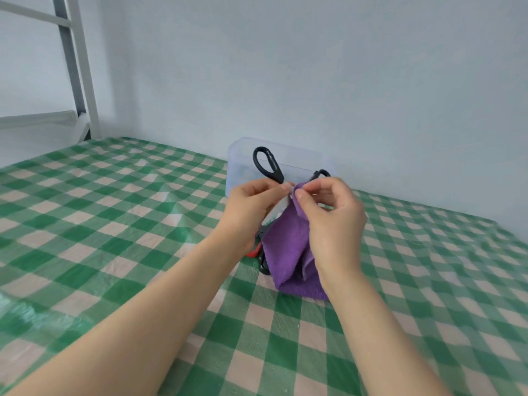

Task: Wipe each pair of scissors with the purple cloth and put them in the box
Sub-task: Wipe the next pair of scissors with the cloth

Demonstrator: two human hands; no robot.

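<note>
Checked table (114, 210); clear box (238, 167) behind scissors (278, 173), purple cloth (285, 252)

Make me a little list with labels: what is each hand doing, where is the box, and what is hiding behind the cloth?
Left hand: holds the black scissors, handles pointing up
Right hand: pinches the purple cloth against the scissors
Box: clear, behind the hands, on the checked tablecloth
Behind the cloth: more scissors, red and black handles, mostly hidden; how many cannot be told

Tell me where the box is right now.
Head view: the box sits centre, on the checked tablecloth against the wall, right behind the raised scissors.
</note>
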